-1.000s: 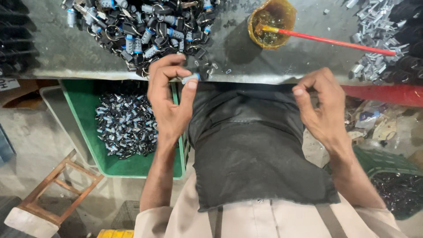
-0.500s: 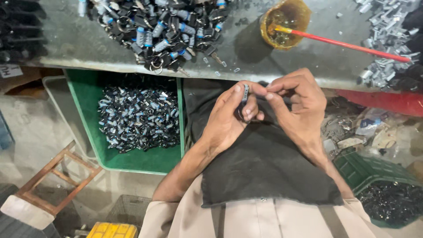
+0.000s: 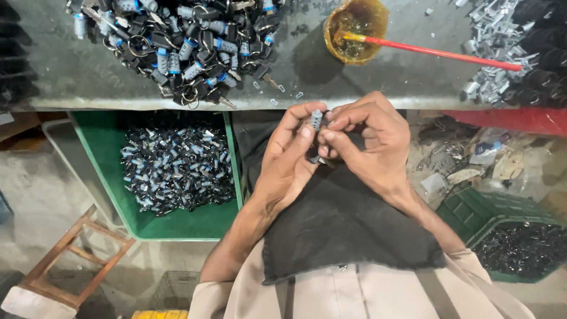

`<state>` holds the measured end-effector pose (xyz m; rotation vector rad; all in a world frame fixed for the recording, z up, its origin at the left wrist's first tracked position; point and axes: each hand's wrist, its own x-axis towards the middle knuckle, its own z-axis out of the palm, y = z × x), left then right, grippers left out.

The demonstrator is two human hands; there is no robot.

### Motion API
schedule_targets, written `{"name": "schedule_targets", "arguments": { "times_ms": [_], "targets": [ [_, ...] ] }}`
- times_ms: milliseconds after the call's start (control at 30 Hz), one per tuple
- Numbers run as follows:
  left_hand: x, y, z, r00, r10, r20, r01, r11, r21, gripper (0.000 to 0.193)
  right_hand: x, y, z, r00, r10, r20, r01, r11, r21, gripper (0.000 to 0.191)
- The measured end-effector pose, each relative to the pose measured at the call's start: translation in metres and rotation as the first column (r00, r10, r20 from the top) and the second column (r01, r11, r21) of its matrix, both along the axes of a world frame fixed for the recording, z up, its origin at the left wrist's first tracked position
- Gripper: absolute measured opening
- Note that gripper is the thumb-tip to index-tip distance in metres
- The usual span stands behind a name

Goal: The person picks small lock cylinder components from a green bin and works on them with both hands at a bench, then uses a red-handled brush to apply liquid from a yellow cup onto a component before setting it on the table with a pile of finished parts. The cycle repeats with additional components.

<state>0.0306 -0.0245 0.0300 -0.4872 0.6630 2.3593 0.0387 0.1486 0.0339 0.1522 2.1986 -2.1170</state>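
Both hands, left hand (image 3: 289,165) and right hand (image 3: 369,145), pinch one small lock cylinder (image 3: 316,120) in narrow fingers; table pile (image 3: 177,41) remains, green crate (image 3: 177,168) part-filled.

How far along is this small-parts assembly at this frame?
Done, apparently: a heap of dark finished pieces fills the green tray under the bench. In hand: the left hand and right hand pinch one small metal cylinder over the dark lap cloth. Left: a large pile of keyed parts and loose silver pieces wait on the bench.
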Motion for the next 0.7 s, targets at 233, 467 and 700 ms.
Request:
{"name": "schedule_targets", "arguments": {
  "times_ms": [233, 467, 700],
  "targets": [
    [0.0083, 0.0029, -0.0081, 0.996, 0.001, -0.090, -0.009, 0.996, -0.084, 0.031, 0.0027, -0.0029, 0.0047, 0.998, -0.037, -0.058, 0.046, 0.986, 0.159, 0.018],
    [0.0080, -0.0012, -0.0067, 0.988, -0.057, -0.143, 0.025, 0.977, -0.213, 0.033, 0.0050, -0.0018, 0.0032, 0.998, -0.058, 0.001, 0.058, 0.998, 0.013, 0.017],
    [0.0051, 0.0003, -0.0028, 0.973, -0.082, -0.214, 0.020, 0.960, -0.279, 0.031, 0.0057, 0.0027, 0.0098, 0.999, -0.040, -0.031, 0.044, 0.991, 0.124, 0.017]
  ]
}}
